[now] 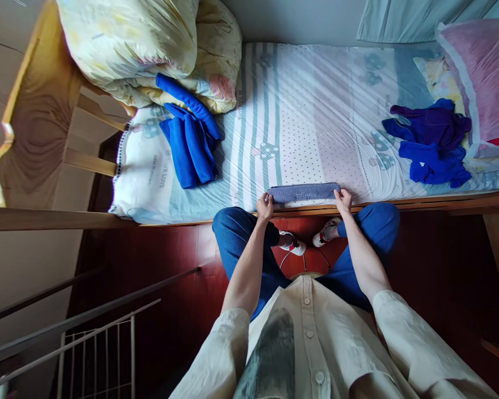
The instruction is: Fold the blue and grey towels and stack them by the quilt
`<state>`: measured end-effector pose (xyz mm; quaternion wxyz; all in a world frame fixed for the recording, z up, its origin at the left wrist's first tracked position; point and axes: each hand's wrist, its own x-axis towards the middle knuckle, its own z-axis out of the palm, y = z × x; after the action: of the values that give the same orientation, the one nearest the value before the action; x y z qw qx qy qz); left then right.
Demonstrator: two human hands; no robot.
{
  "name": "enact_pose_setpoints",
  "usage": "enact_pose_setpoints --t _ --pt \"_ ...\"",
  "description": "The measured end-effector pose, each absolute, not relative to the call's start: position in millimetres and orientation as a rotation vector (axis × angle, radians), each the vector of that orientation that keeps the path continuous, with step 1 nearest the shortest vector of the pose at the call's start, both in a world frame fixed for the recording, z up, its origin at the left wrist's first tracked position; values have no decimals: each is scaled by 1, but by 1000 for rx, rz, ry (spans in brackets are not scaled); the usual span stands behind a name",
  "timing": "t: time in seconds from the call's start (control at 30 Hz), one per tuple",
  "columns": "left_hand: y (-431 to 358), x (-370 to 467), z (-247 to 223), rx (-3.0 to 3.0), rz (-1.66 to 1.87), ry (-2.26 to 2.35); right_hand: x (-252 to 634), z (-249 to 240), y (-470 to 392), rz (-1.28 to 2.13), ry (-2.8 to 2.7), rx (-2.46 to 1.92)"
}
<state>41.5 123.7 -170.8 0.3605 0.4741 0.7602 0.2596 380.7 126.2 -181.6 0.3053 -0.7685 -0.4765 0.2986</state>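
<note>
A grey-blue cloth (303, 193), folded into a long narrow strip, lies along the near edge of the bed. My left hand (265, 206) pinches its left end, and my right hand (343, 200) pinches its right end. Folded blue cloths (193, 147) rest on the bed to the left, with one long roll leaning beside the quilt. To the right is a crumpled pile of blue and purple cloths (434, 138).
A bulky yellow quilt (149, 44) fills the bed's back left, near the wooden headboard (37, 105). A pink pillow (482, 83) sits at the right end. Metal rails (95, 307) stand at lower left. The wooden bed edge (432, 204) runs before my knees.
</note>
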Motion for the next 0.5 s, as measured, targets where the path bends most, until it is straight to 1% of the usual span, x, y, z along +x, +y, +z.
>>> enact_pose_setpoints --t 0.23,0.5 --pt "127 43 -174 1202 588 2034 378 -178 126 762 -1258 -2193" --pt "128 44 -178 1140 574 2085 376 -172 124 773 -1257 -2328"
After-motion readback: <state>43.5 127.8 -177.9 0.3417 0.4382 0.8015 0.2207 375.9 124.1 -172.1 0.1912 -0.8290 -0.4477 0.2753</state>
